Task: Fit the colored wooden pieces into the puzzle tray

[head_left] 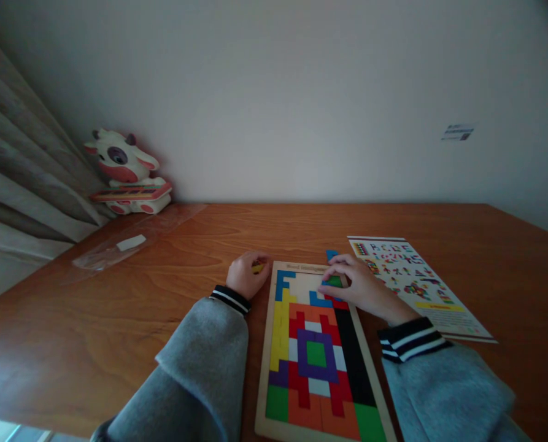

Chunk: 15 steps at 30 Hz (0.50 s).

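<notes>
A wooden tray puzzle lies on the table, filled largely with coloured geometric blocks. At its upper left edge, my left hand is curled round a yellow block, most of which the fingers hide. My right hand hovers over the tray's upper right corner, thumb and fingers apart. Beneath it show a green block and a blue block; whether the fingertips touch them I cannot tell. Another blue block lies just beyond the tray's top edge, partly behind my right fingers.
Right of the tray lies a printed pattern sheet, partly under my right wrist. A clear plastic bag with a white label is on the left. A toy cow with a keyboard stands by the curtain at the back left.
</notes>
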Motion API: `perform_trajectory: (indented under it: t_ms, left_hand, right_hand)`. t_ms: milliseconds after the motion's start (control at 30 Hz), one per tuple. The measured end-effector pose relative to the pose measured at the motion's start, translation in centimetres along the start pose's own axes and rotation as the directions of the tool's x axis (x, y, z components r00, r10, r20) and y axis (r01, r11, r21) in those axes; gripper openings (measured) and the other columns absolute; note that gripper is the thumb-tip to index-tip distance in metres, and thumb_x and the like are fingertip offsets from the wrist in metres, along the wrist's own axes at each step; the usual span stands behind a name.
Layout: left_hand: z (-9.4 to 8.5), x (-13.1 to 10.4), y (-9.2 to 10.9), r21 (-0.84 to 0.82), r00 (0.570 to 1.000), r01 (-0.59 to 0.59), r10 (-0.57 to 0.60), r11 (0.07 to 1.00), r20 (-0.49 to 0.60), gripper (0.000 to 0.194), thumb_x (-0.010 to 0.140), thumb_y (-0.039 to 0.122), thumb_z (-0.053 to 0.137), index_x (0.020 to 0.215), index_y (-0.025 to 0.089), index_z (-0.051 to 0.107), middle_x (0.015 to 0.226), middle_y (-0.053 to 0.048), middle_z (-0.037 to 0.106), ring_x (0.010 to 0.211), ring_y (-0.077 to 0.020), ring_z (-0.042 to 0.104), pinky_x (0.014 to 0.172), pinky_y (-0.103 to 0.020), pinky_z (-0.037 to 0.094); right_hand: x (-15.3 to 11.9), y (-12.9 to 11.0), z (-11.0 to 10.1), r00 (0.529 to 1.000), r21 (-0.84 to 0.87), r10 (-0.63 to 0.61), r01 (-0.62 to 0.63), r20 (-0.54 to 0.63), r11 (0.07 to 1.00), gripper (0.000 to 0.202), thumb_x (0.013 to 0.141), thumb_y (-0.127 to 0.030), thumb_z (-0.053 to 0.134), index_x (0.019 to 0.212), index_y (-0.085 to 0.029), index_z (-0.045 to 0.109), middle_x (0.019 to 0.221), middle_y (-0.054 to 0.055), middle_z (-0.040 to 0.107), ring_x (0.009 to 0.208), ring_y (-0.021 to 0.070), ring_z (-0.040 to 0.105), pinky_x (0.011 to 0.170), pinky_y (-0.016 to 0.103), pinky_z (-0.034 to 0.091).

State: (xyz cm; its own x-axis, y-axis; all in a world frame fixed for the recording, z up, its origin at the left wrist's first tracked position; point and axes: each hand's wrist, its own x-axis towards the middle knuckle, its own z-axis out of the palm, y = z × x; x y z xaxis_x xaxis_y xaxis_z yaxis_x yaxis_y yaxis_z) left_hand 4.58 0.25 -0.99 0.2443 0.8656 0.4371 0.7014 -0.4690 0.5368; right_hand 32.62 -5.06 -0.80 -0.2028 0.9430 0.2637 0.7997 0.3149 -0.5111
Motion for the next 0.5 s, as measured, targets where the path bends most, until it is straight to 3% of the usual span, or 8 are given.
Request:
perform_trajectory:
  t_ms: [100,233,367,433,500]
  left_hand:
    - [0.0,-0.3,0.9,0.105,0.998,-0.064,0.065,0.992,-0.008,0.020,0.082,0.032,0.065,0.097,0.021,0.070,0.101,-0.007,0.069,0.096,-0.0249,0.063,0.090,-0.043,0.049]
    - [0.7,-1.3,3.4,0.105,0.990,-0.136,0.132,0.985,0.040,0.039,0.075,0.047,0.070,0.108,0.026,0.068,0.117,-0.008,0.062,0.109,-0.0313,0.056,0.094,-0.053,0.042]
    - [2.0,-1.9,4.4,0.019,0.987,-0.135,0.132,0.991,0.094,0.046,0.069,0.034,0.076,0.113,0.027,0.066,0.123,-0.009,0.057,0.112,-0.0325,0.053,0.095,-0.055,0.042]
    - [2.4,-1.9,4.2,-0.074,0.983,-0.143,0.150,0.987,0.102,0.039,0.071,0.025,0.071,0.110,0.024,0.067,0.119,-0.009,0.058,0.108,-0.0286,0.056,0.096,-0.048,0.046]
    - [2.6,-1.7,4.0,-0.148,0.985,-0.134,0.148,0.980,0.084,0.033,0.073,0.017,0.067,0.105,0.022,0.068,0.114,-0.010,0.059,0.106,-0.0254,0.059,0.096,-0.043,0.048]
  right_hand:
    - [0.1,0.1,0.0,1.000,0.043,-0.009,0.009,-0.004,0.999,0.011,0.076,-0.036,0.073,0.077,-0.025,0.073,0.110,0.007,0.062,0.106,0.0253,0.059,0.095,0.043,0.045]
    - [0.5,0.4,-0.2,0.993,0.129,0.078,-0.067,-0.083,0.989,0.019,0.078,-0.042,0.069,0.079,-0.022,0.072,0.102,0.008,0.068,0.097,0.0239,0.064,0.086,0.039,0.050]
    - [0.6,1.4,-0.6,0.931,0.195,0.288,-0.247,-0.225,0.949,0.025,0.082,-0.045,0.062,0.087,-0.022,0.070,0.089,0.006,0.073,0.080,0.0221,0.068,0.074,0.036,0.053]
    - [0.6,2.0,-0.6,0.918,0.104,0.277,-0.258,-0.282,0.960,0.025,0.083,-0.043,0.060,0.088,-0.021,0.070,0.090,0.007,0.073,0.083,0.0236,0.068,0.078,0.039,0.052]
    - [0.5,2.2,-0.5,0.936,-0.030,0.189,-0.207,-0.298,0.978,0.027,0.083,-0.045,0.060,0.090,-0.021,0.070,0.093,0.009,0.071,0.090,0.0260,0.066,0.083,0.043,0.050]
